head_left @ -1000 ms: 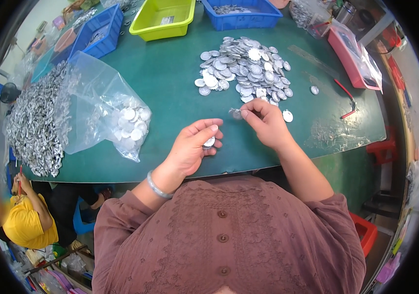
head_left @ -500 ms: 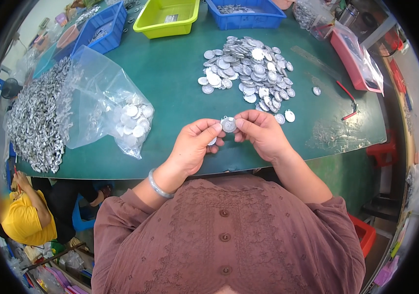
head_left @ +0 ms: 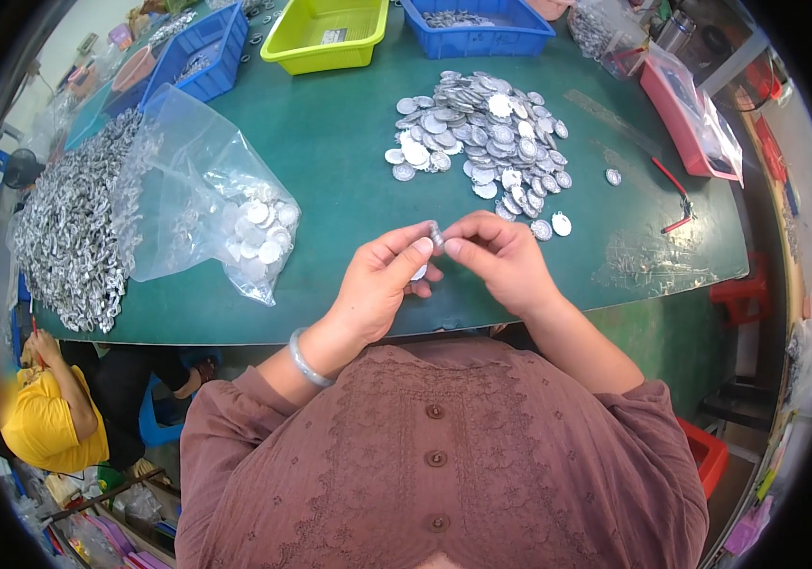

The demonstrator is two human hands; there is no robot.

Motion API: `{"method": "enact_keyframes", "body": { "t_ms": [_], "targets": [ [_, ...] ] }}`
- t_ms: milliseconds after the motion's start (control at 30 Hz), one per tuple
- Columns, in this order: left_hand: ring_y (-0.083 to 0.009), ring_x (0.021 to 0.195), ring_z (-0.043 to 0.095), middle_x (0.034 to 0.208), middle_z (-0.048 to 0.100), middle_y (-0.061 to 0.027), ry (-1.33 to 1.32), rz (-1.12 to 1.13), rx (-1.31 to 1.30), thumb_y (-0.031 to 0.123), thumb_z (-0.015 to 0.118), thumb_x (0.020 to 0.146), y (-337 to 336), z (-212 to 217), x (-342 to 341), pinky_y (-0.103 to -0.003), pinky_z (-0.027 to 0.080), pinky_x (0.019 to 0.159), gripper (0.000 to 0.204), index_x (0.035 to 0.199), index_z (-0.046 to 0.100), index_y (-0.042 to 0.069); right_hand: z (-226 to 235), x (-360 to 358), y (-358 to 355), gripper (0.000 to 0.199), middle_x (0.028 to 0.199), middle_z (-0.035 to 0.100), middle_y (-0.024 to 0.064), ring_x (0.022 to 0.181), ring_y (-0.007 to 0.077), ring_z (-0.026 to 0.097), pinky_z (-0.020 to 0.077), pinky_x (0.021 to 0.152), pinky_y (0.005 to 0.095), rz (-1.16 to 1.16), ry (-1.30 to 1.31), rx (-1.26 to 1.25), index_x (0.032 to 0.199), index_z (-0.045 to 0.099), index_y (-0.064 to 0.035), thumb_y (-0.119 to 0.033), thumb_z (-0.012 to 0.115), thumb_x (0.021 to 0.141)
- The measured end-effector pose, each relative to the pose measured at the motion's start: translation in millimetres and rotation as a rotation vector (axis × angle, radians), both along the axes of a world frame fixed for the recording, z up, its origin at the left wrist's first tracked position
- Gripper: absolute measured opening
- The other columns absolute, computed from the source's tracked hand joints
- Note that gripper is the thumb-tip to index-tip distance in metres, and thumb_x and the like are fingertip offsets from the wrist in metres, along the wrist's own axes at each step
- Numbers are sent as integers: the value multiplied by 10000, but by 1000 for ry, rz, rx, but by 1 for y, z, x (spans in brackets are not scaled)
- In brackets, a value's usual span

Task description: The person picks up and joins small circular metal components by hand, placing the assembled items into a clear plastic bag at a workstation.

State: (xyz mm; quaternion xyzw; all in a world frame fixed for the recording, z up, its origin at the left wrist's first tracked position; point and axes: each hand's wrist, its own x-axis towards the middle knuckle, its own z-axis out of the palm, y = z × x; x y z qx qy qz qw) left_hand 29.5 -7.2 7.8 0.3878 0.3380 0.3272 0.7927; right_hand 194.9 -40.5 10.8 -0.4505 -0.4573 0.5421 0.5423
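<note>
Right now the left hand (head_left: 382, 284) and right hand (head_left: 501, 258) pinch one small silver metal disc (head_left: 435, 234) between fingertips above the green counter's (head_left: 330, 161) near edge — a slack pinch could drop it off the edge.

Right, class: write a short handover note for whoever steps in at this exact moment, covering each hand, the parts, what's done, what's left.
Left hand and right hand: together pinching one small silver disc at the near table edge.
Loose disc pile: ahead on the green table.
Clear bag: to the left, lying open, some discs inside.
Done: those bagged discs, apparently.
Left: the large pile.
</note>
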Motion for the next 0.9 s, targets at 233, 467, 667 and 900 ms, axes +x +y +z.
{"method": "enact_keyframes", "body": {
  "t_ms": [233,467,667,900],
  "targets": [
    [-116,726,568,922,604,-60,-79,-58,-66,179,480,894,10,-10,-5,-229,457,598,301,1128,515,-7,-4,-1,-1,140,906,596,48,787,83,552,450,703,219,-13,-41,48,945,574,19,-36,560,817],
    [-171,751,580,964,595,-107,-232,-142,-155,99,434,877,13,-9,-8,-272,468,634,300,1137,495,-38,3,1,-1,122,858,593,44,770,81,549,456,704,222,5,-40,-115,924,554,33,-43,545,829],
    [-162,768,581,982,593,-100,-177,-142,-99,91,431,878,10,-10,-8,-269,471,657,314,1160,480,-38,4,0,-2,99,824,585,36,750,69,535,442,685,211,56,-1,-162,870,562,27,-55,575,815],
    [-146,771,583,964,595,-81,-103,-101,-69,142,432,898,8,-13,-5,-257,479,653,288,1119,503,-29,0,-1,-3,81,795,587,30,727,70,540,440,664,206,-7,-4,-140,843,566,19,-51,587,806]
  ]
}}
